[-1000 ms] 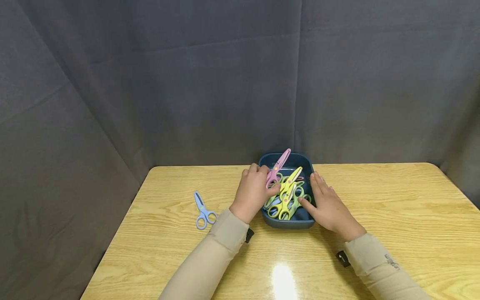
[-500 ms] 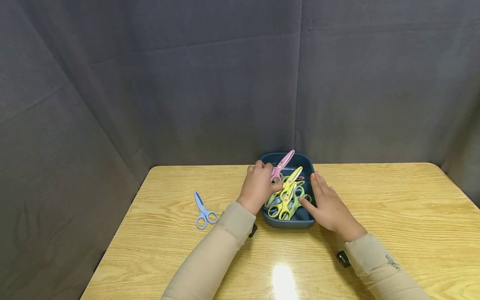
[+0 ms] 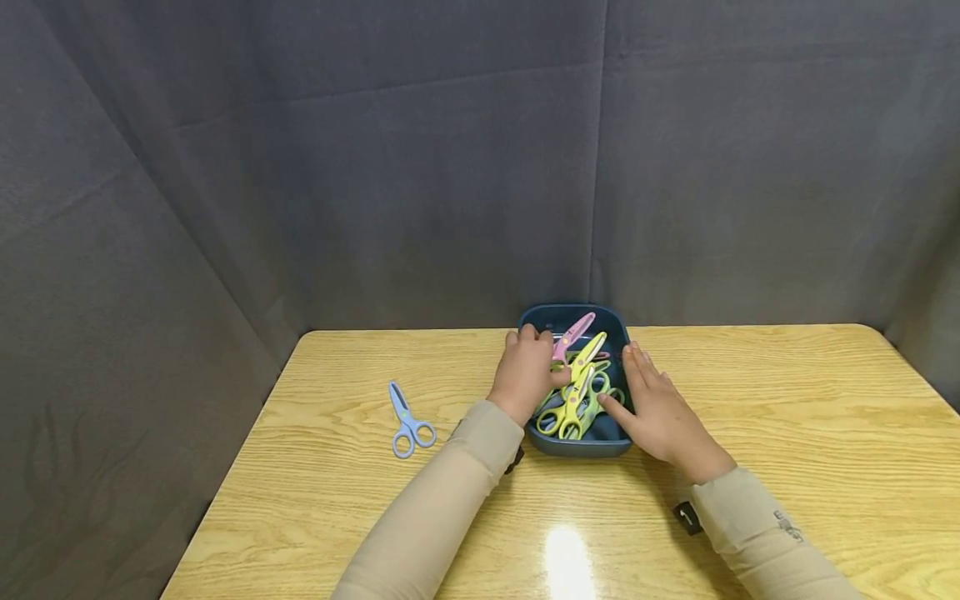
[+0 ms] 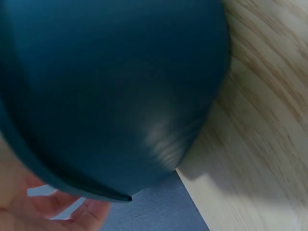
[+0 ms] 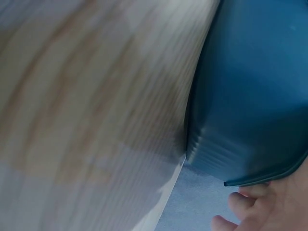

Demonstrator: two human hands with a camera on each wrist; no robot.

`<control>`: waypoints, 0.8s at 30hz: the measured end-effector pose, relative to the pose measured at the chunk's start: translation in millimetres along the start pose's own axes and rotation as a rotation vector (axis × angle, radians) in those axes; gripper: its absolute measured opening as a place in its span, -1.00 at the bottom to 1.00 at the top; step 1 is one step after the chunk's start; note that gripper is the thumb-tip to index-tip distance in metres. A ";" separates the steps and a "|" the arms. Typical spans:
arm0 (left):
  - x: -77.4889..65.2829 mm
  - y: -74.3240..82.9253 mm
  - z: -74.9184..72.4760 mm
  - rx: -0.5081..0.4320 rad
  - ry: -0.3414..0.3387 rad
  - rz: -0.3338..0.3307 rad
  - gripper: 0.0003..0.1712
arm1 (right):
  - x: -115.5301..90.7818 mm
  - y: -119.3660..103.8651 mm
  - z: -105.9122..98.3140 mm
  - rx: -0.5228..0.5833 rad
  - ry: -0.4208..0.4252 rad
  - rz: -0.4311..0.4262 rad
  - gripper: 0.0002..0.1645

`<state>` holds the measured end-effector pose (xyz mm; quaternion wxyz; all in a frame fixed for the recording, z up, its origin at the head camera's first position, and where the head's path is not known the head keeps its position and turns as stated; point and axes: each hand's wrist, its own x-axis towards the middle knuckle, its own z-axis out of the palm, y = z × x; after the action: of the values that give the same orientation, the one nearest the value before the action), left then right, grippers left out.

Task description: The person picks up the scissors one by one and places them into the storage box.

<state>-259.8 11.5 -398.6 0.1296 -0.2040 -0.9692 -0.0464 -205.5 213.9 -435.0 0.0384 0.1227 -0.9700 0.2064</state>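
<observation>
My left hand (image 3: 528, 373) reaches over the left rim of a dark blue plastic bin (image 3: 581, 448). It holds pink scissors (image 3: 575, 331) by the handle end, which the fingers partly hide; the blades point to the back right. Under and beside them lie yellow scissors (image 3: 573, 400) and green scissors (image 3: 597, 385), heaped with others. My right hand (image 3: 660, 410) rests along the bin's right rim, fingers straight and thumb reaching over the inside. In the left wrist view, the left fingers (image 4: 89, 211) show beyond the bin's rim. Loosely bent right fingers (image 5: 243, 207) appear past the rim in the right wrist view.
A pair of blue scissors (image 3: 407, 421) lies on the wooden table (image 3: 787, 417), left of the bin. Dark grey cloth (image 3: 442, 183) hangs behind the table's back edge, close to the bin.
My left hand has moved to the right and lowered the pink scissors further into the bin, onto the heap. The right hand and the blue scissors have stayed in place.
</observation>
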 end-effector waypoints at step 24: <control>0.3 8.2 31.2 0.365 0.096 0.065 -0.46 | -0.4 0.7 1.0 0.016 -0.005 0.004 0.08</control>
<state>-264.0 23.5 -428.2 0.2121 -0.2058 -0.9472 0.1246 -205.4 214.2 -436.2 0.0344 0.1216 -0.9686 0.2141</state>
